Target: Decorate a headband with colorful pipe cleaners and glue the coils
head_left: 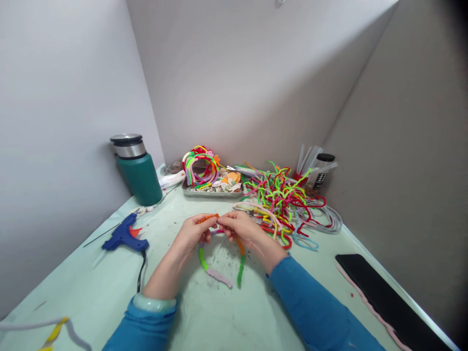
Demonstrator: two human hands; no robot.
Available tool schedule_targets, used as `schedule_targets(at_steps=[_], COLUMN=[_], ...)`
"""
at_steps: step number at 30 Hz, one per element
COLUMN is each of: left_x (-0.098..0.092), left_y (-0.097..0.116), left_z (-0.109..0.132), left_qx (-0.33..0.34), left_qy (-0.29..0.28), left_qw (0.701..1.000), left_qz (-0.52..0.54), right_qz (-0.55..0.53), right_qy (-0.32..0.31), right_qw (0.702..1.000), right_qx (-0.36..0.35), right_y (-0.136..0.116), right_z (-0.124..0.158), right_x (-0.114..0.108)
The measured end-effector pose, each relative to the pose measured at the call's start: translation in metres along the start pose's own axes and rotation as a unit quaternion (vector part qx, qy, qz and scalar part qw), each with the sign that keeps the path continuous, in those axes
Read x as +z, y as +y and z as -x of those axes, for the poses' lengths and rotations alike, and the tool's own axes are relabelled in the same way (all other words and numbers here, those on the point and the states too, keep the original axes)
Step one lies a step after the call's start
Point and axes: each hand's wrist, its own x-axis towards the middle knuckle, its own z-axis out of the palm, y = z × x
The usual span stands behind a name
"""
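Note:
My left hand [193, 232] and my right hand [242, 228] meet over the middle of the table, fingers pinched together. Between the fingertips is a small orange pipe cleaner [209, 218], partly hidden by the fingers. Just below the hands is a multicoloured open hoop [203, 258], fuzzy like pipe cleaner, with green, pink, orange and purple stretches. Its top passes behind my fingers, so I cannot tell whether they touch it. The two loose ends, one pale pink and one green, point toward me.
A blue glue gun [126, 236] lies left, near a green bottle [138, 178]. Behind, a metal tray [212, 193] holds small pieces and colourful hoops [189, 170]. Tangled pipe cleaners [276, 190] spread at back right, near a black-lidded jar [321, 173]. A black phone-like slab [380, 297] lies right.

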Motion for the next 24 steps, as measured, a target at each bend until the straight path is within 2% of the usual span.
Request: schedule_targets(at_steps=[6,10,13,16,24], left_x=[0.0009,-0.0014,-0.0034,-0.0042,-0.0011], left_y=[0.0012,-0.0041,-0.0064,-0.0048,0.0022], left_z=[0.0008,-0.0032,-0.0045,-0.0032,0.0023], left_qx=[0.016,0.01,0.012,0.004,-0.022], left_qy=[0.03,0.037,0.041,0.048,-0.005], left_qw=[0.999,0.998,0.999,0.999,0.997], left_qz=[-0.023,-0.042,-0.031,0.025,0.079], right_qz=[0.057,0.165,0.271,0.325,0.37], right_qy=[0.048,0.034,0.043,0.066,0.109], right_qw=[0.997,0.985,0.953,0.917,0.859], right_qx=[0.006,-0.029,-0.126,-0.223,-0.336], right_y=[-0.0021,-0.0013,-0.0003,0.0007,0.0021], right_z=[0.0024,0.0036,0.0038,0.0046,0.0083], right_x=[0.0035,0.0054,0.0054,0.0061,0.0086])
